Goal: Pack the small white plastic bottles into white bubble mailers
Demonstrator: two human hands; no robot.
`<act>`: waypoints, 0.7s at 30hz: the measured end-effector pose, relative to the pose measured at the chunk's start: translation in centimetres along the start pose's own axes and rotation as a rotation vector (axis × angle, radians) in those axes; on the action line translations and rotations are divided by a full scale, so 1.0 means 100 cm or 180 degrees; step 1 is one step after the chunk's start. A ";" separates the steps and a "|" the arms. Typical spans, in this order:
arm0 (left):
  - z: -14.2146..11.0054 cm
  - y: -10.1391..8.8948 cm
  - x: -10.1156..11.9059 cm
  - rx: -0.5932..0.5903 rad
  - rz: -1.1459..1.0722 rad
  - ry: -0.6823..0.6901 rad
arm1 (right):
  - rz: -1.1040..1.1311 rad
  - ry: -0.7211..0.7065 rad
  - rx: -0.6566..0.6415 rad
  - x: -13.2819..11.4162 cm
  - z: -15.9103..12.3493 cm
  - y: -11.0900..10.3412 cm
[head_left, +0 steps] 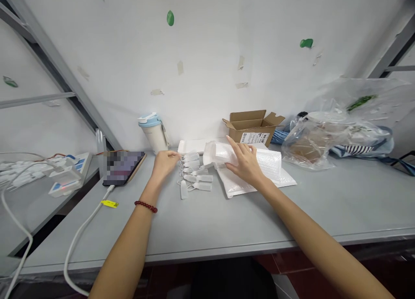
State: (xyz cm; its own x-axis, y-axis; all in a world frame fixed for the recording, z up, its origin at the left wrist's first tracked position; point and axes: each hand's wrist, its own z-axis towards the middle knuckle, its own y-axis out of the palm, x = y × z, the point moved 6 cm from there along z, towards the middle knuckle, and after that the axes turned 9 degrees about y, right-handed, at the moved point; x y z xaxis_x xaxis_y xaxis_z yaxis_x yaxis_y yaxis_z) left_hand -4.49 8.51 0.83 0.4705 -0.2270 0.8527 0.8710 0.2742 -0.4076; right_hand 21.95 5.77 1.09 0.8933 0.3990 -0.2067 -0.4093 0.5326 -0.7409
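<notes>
My left hand (164,161) reaches to the left end of a row of several small white tag-like pieces (194,174) lying on the grey table (227,217); its fingers curl around one of them. A red bead bracelet sits on that wrist. My right hand (245,161) lies with fingers stretched out on top of a stack of white bubble-wrap pouches (269,167), just right of the small pieces.
A tablet (123,167) with a white cable lies at the left, a cup with a blue lid (154,132) behind it. An open cardboard box (253,126) stands at the wall. Clear plastic bags (327,135) fill the right. Power strips lie on the far-left table.
</notes>
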 end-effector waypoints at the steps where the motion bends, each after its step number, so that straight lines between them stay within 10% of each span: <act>1: 0.002 -0.003 -0.006 -0.0087 0.0175 -0.0070 | -0.0007 0.0031 0.0019 0.002 0.000 0.000; 10: -0.005 0.012 -0.032 -0.0357 0.0323 -0.0913 | -0.0145 0.0029 0.0024 0.001 0.000 0.002; 21: -0.002 0.010 -0.024 -0.0228 0.0099 -0.0543 | -0.0113 0.0096 -0.0087 0.002 0.001 0.005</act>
State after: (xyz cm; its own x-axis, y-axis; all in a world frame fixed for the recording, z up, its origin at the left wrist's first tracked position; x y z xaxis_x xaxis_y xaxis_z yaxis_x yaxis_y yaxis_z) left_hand -4.73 9.16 -1.68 0.4719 -0.0560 0.8799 0.8672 0.2098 -0.4517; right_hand 21.94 6.16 0.74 0.9125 0.3574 -0.1989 -0.3725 0.5252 -0.7651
